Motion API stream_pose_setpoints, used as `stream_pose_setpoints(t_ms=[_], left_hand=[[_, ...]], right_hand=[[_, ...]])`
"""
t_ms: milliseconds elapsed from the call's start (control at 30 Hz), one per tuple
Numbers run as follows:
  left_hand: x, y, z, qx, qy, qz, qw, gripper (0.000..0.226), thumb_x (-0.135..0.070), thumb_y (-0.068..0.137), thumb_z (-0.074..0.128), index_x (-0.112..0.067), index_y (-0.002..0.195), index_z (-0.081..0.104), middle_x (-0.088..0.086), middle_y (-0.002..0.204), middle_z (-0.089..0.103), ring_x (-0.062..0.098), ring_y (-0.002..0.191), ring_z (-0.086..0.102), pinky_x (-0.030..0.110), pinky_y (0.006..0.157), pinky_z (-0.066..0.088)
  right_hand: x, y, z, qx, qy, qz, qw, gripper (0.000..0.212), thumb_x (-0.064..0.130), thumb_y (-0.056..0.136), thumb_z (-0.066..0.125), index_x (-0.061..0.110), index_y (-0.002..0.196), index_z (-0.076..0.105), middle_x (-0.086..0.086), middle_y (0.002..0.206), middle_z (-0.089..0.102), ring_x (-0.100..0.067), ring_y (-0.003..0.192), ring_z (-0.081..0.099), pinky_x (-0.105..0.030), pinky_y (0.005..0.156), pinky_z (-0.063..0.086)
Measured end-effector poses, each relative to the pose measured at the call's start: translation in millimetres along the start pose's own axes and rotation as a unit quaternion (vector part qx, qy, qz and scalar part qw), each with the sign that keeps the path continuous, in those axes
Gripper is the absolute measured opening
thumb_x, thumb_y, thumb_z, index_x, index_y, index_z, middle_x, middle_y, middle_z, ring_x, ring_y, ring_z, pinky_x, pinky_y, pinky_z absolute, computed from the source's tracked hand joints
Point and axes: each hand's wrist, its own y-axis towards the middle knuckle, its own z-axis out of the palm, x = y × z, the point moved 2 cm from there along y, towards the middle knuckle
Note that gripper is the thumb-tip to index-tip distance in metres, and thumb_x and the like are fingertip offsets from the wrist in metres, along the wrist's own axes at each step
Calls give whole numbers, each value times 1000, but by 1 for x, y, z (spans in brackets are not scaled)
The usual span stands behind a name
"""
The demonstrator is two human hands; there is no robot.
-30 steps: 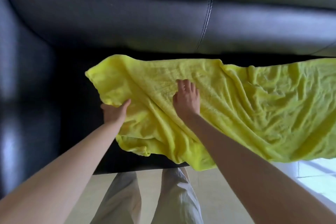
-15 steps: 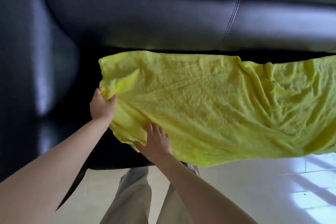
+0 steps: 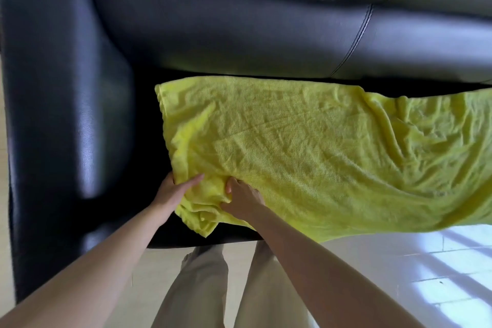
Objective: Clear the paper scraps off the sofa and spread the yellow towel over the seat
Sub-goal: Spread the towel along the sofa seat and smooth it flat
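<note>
The left hand [image 3: 175, 192] is gripping the near left corner of the yellow towel [image 3: 306, 152], with its thumb lying on top of the cloth and the other fingers tucked out of sight under the edge. Just beside it, the right hand [image 3: 243, 198] is closing on the same bunched corner, its thumb pressing down into the fabric and the remaining fingers curling beneath a fold. Between the two hands the cloth is gathering into a thick, rumpled wad that is drooping toward the front lip of the seat.

From that corner the towel is stretching away to the right across the seat of the black leather sofa [image 3: 239, 29], running out past the right side of the view. Its far edge is lying close along the base of the backrest, with a dark strip of seat showing between them. The middle is lying fairly flat with fine creases, while the right part is rippling in deeper folds. The near edge on the right is hanging over the front of the seat above the pale tiled floor [image 3: 399, 269].

The padded armrest [image 3: 61, 88] is standing well to the left of the towel, with bare seat between. Below the arms, light trousers [image 3: 202, 293] are showing.
</note>
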Motion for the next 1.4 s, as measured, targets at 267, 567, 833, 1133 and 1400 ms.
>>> stream_pose_setpoints(t_ms=[267, 567, 833, 1133, 1400], left_hand=[[41, -20, -14, 48, 78, -31, 995, 43, -21, 73, 81, -23, 110, 60, -13, 95, 68, 6, 93, 63, 10, 63, 43], [23, -11, -16, 41, 39, 70, 996, 55, -16, 74, 80, -30, 118, 50, -12, 104, 66, 1, 93, 62, 16, 67, 46], [23, -30, -2, -84, 22, 154, 984, 45, -19, 79, 76, -14, 120, 58, 5, 112, 65, 23, 104, 62, 39, 91, 49], [13, -68, 6, -142, 82, 297, 941, 33, -27, 81, 74, -18, 110, 62, -5, 96, 66, 12, 89, 62, 24, 74, 45], [32, -74, 9, -32, 135, 207, 969, 50, -51, 85, 61, -23, 124, 49, -6, 110, 61, 21, 104, 59, 33, 84, 48]], right_hand=[[-1, -3, -1, 8, 18, -5, 1000, 42, 29, 81, 68, 20, 115, 45, -1, 117, 56, -22, 108, 54, -38, 93, 40], [-7, -7, 13, -62, 65, -18, 996, 32, 29, 84, 61, 22, 112, 48, 3, 119, 55, -20, 111, 53, -39, 96, 43], [-14, -25, 38, -114, 147, 59, 981, 34, 19, 87, 46, 20, 121, 49, 1, 120, 53, -21, 106, 55, -35, 87, 49], [-18, -73, 85, -99, 317, 149, 931, 7, 15, 86, 41, 15, 84, 47, 2, 72, 49, -13, 60, 43, -24, 51, 34], [-6, -106, 130, 23, 643, 189, 742, 13, 26, 90, 53, 15, 94, 59, 2, 79, 65, -9, 66, 60, -21, 60, 43]])
